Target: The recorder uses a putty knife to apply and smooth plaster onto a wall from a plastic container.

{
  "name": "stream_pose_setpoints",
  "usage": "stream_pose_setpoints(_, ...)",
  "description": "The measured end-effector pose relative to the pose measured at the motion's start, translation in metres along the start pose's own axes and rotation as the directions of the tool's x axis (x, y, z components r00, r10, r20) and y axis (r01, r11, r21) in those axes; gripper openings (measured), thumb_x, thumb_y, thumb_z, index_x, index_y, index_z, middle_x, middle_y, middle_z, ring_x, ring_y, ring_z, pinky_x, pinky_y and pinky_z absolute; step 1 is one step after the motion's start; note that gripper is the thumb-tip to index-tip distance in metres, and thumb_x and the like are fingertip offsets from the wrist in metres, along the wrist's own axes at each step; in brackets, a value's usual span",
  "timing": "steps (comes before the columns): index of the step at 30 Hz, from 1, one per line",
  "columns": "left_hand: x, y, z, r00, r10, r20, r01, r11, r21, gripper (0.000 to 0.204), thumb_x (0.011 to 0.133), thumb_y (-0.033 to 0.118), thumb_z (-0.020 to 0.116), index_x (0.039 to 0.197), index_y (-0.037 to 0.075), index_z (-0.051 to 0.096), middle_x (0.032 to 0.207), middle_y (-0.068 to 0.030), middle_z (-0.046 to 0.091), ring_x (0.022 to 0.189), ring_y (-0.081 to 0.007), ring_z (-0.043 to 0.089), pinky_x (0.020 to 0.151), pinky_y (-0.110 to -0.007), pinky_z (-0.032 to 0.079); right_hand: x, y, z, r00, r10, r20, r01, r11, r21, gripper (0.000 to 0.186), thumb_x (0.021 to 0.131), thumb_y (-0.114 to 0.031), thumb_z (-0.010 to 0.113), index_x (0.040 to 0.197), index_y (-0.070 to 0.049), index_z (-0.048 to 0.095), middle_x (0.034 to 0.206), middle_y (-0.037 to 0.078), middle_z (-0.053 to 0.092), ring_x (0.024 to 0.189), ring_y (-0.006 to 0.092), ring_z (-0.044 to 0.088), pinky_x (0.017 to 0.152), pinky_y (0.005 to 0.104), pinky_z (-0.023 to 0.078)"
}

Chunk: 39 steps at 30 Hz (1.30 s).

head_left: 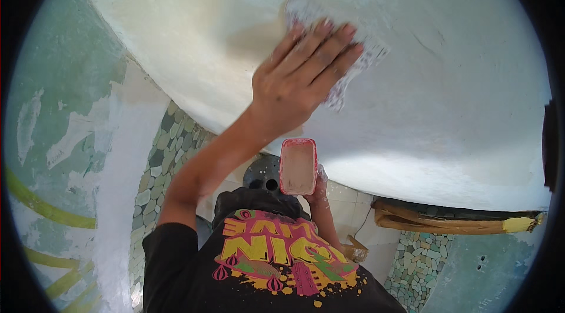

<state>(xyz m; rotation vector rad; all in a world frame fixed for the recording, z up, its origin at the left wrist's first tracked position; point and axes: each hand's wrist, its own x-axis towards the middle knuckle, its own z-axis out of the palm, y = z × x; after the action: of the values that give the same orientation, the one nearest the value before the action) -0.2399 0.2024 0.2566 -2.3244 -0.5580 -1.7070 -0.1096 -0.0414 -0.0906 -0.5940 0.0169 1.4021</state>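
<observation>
My left hand (300, 72) lies over a crumpled, white sheet or cloth with dark speckles (368, 54), its fingers pressing it against a broad, curved white plastered surface (447, 48). The exact material of the speckled piece is hard to tell. Below, near my chest, my right hand (319, 186) grips a small rectangular container (298, 166) with a red rim, which has a pinkish-grey coating or paste inside. Part of that hand is hidden behind the container, and its visible fingers have pale smears on them.
A dark object with holes (259, 169) sits beneath the container. At left are a patchy green wall (53, 107) with yellow-green stripes and pebble mosaic (162, 154). A long brown piece (441, 222) runs below the curved surface at right, near more mosaic (412, 260).
</observation>
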Motion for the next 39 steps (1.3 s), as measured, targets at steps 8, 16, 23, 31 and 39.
stream_pose_setpoints(8,-0.063,0.02,-0.026,0.915,-0.205,0.348,0.265,0.955,-0.135,0.043,0.086,0.012,0.064,0.127,0.019,0.073,0.139,-0.0017,0.066,0.131,-0.0222,0.061,0.112,-0.042,0.046,-0.001,-0.002,0.02,1.0,-0.003,-0.004,0.004,1.0,0.015,0.058,0.101,-0.044,0.051,0.145,-0.006,0.052,0.142,0.017,0.061,0.129,0.0351,0.06,0.107,0.0569,0.049)
stream_pose_setpoints(16,-0.025,-0.008,-0.004,0.994,-0.107,0.015,0.108,0.989,-0.098,0.054,0.078,0.004,0.066,0.13,0.016,0.071,0.14,-0.007,0.065,0.13,-0.0287,0.061,0.111,-0.043,0.048,-0.001,0.008,0.016,0.986,0.081,0.148,-0.092,0.994,0.066,0.062,0.101,-0.045,0.051,0.149,-0.006,0.048,0.146,0.018,0.058,0.13,0.0367,0.059,0.108,0.0557,0.048)
stream_pose_setpoints(23,-0.116,0.019,-0.009,0.93,-0.246,0.273,0.291,0.946,-0.141,0.054,0.078,0.008,0.072,0.131,0.018,0.07,0.143,-0.0065,0.063,0.13,-0.0281,0.061,0.11,-0.044,0.048,-0.008,0.014,0.031,0.993,0.09,0.079,-0.093,0.995,0.031,0.062,0.1,-0.045,0.054,0.147,-0.005,0.05,0.145,0.018,0.059,0.128,0.0363,0.06,0.108,0.0561,0.049)
stream_pose_setpoints(31,-0.065,-0.029,-0.006,0.99,-0.134,-0.031,0.132,0.988,-0.081,0.053,0.076,0.004,0.072,0.128,0.016,0.073,0.137,-0.0079,0.067,0.126,-0.0285,0.064,0.108,-0.045,0.051,-0.019,0.018,0.016,0.991,0.083,0.106,-0.089,0.995,0.053,0.059,0.1,-0.045,0.055,0.143,-0.006,0.054,0.141,0.015,0.062,0.126,0.0358,0.061,0.106,0.0541,0.05)
stream_pose_setpoints(39,-0.083,-0.017,-0.021,0.987,-0.145,0.072,0.153,0.98,-0.13,0.048,0.077,0.006,0.07,0.124,0.016,0.074,0.132,-0.0062,0.07,0.125,-0.0272,0.065,0.106,-0.043,0.052,-0.025,0.016,0.009,0.998,0.015,0.055,-0.02,0.996,0.091,0.059,0.101,-0.044,0.055,0.146,-0.006,0.052,0.142,0.016,0.061,0.125,0.0358,0.062,0.105,0.055,0.051)
